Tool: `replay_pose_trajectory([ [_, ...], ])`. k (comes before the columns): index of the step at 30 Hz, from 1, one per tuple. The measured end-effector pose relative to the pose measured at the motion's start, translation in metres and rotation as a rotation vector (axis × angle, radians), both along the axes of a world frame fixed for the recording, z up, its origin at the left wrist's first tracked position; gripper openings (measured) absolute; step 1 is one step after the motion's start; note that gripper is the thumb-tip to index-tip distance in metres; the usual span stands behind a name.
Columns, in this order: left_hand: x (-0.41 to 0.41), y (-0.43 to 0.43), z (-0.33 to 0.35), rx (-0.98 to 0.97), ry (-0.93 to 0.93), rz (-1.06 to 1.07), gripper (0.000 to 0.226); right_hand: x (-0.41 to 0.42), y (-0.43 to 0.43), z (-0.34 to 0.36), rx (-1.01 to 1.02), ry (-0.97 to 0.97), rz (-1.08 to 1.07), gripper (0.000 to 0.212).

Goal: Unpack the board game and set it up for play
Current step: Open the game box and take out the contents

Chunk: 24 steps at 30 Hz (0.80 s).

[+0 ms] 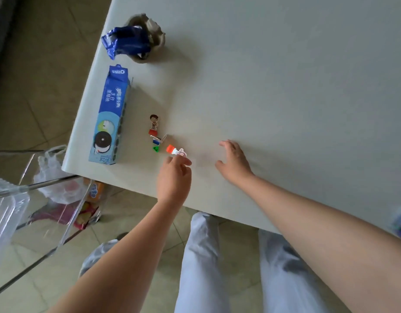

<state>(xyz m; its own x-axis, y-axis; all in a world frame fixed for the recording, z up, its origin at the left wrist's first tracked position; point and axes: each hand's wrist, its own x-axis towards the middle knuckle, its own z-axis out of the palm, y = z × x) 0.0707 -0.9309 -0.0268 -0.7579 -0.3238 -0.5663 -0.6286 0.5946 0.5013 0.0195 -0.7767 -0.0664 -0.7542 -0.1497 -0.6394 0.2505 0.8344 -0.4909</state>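
Orange plastic marks the base of a small flat cardboard pawn (172,149), which lies tilted near the front-left edge of the pale grey table (285,86). The left hand (173,177) pinches its pale figure end between thumb and fingertips. Just beyond it cluster a cartoon-boy figure on a red base (153,125), a blue-based piece (156,140) and a green base (156,149). The right hand (234,161) is spread low over the tabletop, fingers apart, gripping nothing. A long blue cardboard cookie box (109,116) lies further left.

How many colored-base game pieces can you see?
4: red-based piece beside the cookie box; blue-based piece and green-based piece just nearer; orange-based piece pinched by the left hand. Others may be hidden.
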Motion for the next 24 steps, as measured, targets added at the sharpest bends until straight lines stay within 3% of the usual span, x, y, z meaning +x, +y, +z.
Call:
replay_pose_trajectory([
  [8,-0.008,0.165,0.007,-0.033,-0.100,-0.494,0.031,0.037,0.191,0.012,0.159,-0.049,-0.169,0.052],
  [14,0.007,0.310,-0.007,-0.089,-0.140,-0.797,0.061,0.079,0.336,0.011,0.299,-0.018,-0.229,0.062],
  [20,0.026,0.419,-0.027,-0.217,-0.430,-0.883,0.065,0.103,0.424,0.011,-0.060,-0.227,-0.035,0.053],
  [24,0.020,0.456,-0.022,-0.291,-0.512,-0.818,0.056,0.084,0.458,0.020,-0.183,-0.183,-0.183,0.042],
])
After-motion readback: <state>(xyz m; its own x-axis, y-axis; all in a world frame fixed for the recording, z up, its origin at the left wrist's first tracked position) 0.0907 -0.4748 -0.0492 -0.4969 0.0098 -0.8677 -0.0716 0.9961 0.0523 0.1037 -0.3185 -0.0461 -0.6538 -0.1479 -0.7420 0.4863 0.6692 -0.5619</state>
